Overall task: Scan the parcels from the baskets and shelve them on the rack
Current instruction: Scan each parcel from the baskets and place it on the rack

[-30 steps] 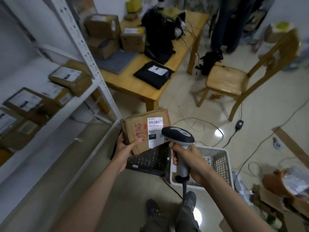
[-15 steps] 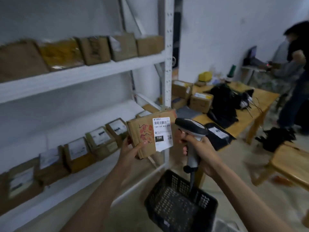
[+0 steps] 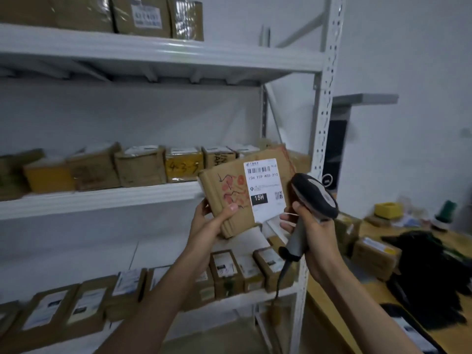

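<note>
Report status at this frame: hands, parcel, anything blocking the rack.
Left hand grips the parcel, label facing the camera. Right hand holds the scanner beside it. Parcel not yet shelved; middle shelf already lined with boxes.

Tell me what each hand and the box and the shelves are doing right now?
Left hand: grips the parcel.
Parcel: held up, label facing camera.
Right hand: grips the scanner.
Scanner: beside the label.
Middle shelf: lined with parcels.
</note>
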### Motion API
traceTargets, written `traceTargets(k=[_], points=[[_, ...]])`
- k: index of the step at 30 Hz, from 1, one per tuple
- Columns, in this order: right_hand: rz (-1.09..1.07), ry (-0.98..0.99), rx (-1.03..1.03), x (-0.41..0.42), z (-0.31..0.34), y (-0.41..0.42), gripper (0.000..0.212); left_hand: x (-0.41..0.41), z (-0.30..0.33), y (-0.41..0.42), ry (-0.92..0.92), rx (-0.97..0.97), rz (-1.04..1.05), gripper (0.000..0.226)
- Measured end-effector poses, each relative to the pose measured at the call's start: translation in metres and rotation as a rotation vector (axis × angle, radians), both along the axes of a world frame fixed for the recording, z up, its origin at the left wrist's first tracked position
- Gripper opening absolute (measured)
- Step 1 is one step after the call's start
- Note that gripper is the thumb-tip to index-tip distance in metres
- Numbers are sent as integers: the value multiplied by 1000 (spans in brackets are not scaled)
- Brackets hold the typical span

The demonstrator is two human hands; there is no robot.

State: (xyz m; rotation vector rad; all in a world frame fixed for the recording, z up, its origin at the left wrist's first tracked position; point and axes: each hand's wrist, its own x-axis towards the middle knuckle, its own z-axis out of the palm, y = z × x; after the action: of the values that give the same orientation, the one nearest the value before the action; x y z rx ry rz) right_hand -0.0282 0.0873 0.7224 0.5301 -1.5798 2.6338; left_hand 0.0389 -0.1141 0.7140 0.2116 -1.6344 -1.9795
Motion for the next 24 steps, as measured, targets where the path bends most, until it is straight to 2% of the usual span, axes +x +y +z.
traceTargets(k=[4,7,11,14,16,18,21,23,24], points=[[84,100,-49,-17,44,2,29,-19,49,21,114,7,14,90],[113,160,-87,-37,80,7,8,-34,90,37,182,-18,38,84],[185,263,-142,-68,130,8,25,-50,154,54,286,44,-40,66],[212,348,-189,-83,175,6,25,-59,204,64,326,61,-57,34],[243,398,-227,-91,207,4,23,-68,233,67,300,21,-24,26],[257,415,-251,-96,235,-1,23,-77,258,69,244,-8,19,39],[263,410,-269,-103,268,-11,24,-94,292,71,204,2,87,74],[257,412,-260,-109,281,-18,17,-105,314,70,195,45,113,79],[259,426,-254,-112,285,-22,18,-110,324,70,199,60,105,75]])
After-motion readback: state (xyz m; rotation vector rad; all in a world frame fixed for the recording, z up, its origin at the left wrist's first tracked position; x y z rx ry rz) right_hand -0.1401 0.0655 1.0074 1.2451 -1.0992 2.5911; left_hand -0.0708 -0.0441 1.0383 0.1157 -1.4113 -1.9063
